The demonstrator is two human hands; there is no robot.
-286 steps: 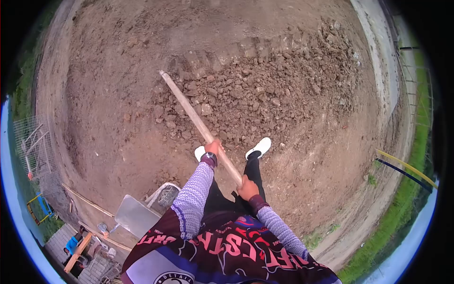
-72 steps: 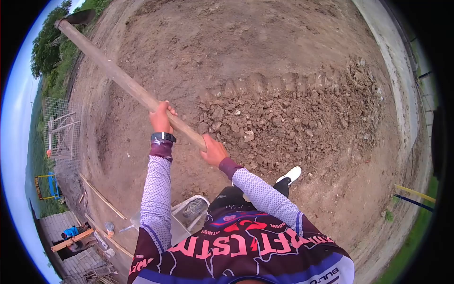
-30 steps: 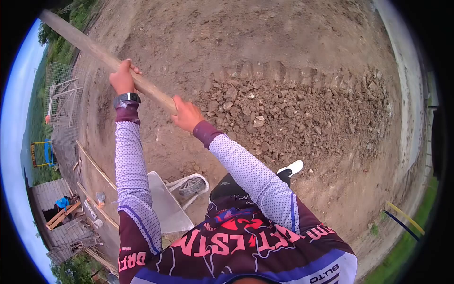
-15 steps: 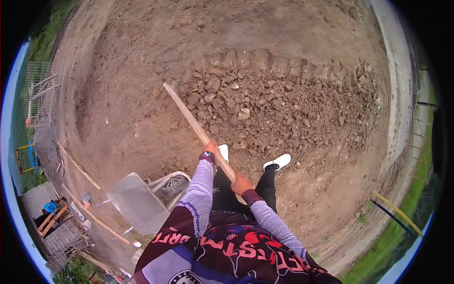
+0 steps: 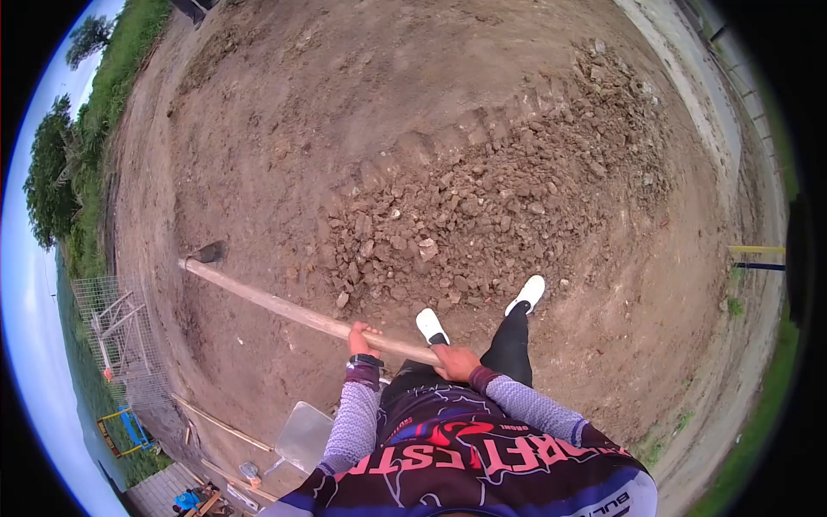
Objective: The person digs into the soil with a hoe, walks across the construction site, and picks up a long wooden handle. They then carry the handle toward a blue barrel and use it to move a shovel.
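A long wooden handle (image 5: 276,305) slants across the view from the left down to the person's waist. At its far left end is a dark tool head (image 5: 209,252), above bare soil. My left hand (image 5: 363,339) is wrapped round the handle partway along, with a dark band on the wrist. Near the handle's close end, my right hand (image 5: 456,362) is closed round the wood. Beyond the white shoes (image 5: 527,295) lies a heap of broken soil and clods (image 5: 482,215).
A wheelbarrow (image 5: 303,437) stands at the lower left beside wooden strips (image 5: 222,421). Wire mesh (image 5: 129,340) rises at the far left. Another person's legs (image 5: 191,9) show at the top left edge. A yellow bar (image 5: 756,249) is at the right.
The handle has swung left and lower, and its dark head now shows. Both hands still grip it. The camera view has turned, so the soil heap appears tilted and the wheelbarrow lower.
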